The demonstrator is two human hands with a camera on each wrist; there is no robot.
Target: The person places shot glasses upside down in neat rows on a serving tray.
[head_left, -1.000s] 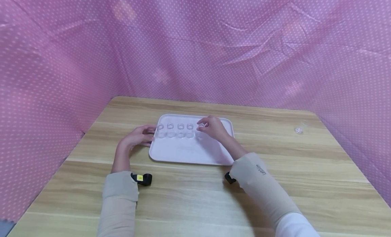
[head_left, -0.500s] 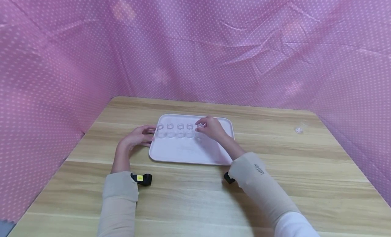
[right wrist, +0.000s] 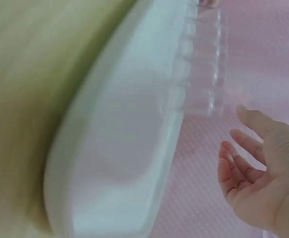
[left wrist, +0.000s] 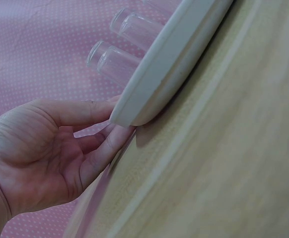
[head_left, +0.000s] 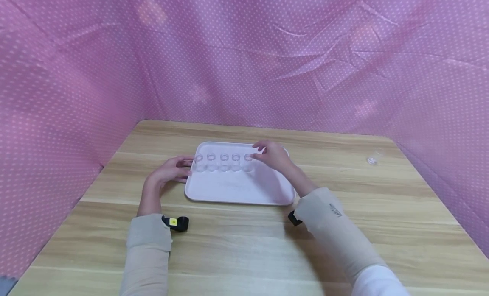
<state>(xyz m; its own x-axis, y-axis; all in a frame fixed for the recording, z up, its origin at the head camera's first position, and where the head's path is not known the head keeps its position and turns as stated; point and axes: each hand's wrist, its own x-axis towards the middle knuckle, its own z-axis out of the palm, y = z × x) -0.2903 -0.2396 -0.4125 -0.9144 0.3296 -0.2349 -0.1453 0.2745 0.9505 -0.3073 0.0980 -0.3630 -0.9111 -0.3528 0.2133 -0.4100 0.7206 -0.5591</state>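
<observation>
Several clear small glasses (head_left: pixel 224 163) stand upright in a row along the back part of the white tray (head_left: pixel 237 191). At the tray's left edge, my left hand (head_left: pixel 170 171) holds the rim between thumb and fingers; the left wrist view shows this contact close up. My right hand (head_left: pixel 273 155) is beside the rightmost glass (head_left: pixel 248 163), its fingers spread and loosely bent with nothing between them. In the right wrist view, a gap shows between the right hand (right wrist: pixel 263 183) and the row of glasses (right wrist: pixel 199 69).
Another clear glass (head_left: pixel 372 160) is on the wooden table (head_left: pixel 382 211) to the far right; its pose is hard to tell. Pink dotted cloth (head_left: pixel 244 67) hangs around the table's back and sides.
My right hand has let go of the rightmost glass and drawn back to the right, its fingers opening. That glass now stands in line with the others. The left hand stays at the tray.
</observation>
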